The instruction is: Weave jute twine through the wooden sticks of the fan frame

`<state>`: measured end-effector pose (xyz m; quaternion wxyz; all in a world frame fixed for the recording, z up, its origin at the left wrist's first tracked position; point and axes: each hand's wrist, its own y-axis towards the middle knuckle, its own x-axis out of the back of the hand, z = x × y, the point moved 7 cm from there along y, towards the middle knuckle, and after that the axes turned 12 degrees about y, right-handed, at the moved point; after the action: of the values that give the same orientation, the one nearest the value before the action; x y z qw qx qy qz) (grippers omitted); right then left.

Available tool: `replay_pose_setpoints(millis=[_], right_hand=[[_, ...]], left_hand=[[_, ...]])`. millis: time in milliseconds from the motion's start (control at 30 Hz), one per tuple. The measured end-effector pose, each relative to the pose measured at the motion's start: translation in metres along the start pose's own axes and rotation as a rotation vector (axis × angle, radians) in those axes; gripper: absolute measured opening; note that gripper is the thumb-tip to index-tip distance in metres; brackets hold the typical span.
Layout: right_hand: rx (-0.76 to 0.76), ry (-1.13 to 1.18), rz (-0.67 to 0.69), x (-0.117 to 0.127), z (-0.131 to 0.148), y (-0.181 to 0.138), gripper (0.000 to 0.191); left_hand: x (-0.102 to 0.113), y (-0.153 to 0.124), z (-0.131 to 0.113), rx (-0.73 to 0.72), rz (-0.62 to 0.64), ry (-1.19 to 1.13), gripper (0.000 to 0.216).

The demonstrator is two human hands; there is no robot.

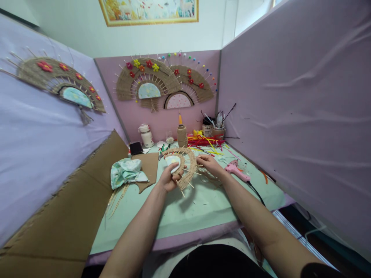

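A woven twine fan (189,173) with thin sticks poking out around its curved edge is held up over the green-covered table. My left hand (171,177) grips it by the pale half-round centre, thumb on top and fingers underneath. At the fan's right edge, my right hand (209,163) is closed with fingertips pinched near a stick end and the twine. Loose twine (210,178) hangs or lies below my right hand; its exact path is hard to make out. Behind the fan stands a spool of twine (182,136).
A pink glue gun (237,170) with a black cord lies at the right. Red and yellow pipe cleaners (205,141) are heaped at the back. Cloth (127,172) rests on cardboard (149,166) at the left. Finished fans (147,79) hang on the partition.
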<state>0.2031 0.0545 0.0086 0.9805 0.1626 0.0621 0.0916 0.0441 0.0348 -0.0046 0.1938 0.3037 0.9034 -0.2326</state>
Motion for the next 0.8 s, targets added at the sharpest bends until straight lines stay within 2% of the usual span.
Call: replay_pose_setpoints(millis=[167, 533, 800], right_hand=[[0.01, 0.031, -0.011, 0.002, -0.002, 0.001, 0.034], [0.021, 0.021, -0.058, 0.004, 0.004, 0.0, 0.017], [0.043, 0.007, -0.087, 0.006, 0.006, 0.003, 0.023]], left_hand=[[-0.004, -0.002, 0.0, 0.007, 0.048, -0.007, 0.038], [-0.004, -0.003, 0.004, 0.063, 0.078, 0.038, 0.035], [-0.004, -0.003, 0.007, 0.082, 0.081, 0.123, 0.034]])
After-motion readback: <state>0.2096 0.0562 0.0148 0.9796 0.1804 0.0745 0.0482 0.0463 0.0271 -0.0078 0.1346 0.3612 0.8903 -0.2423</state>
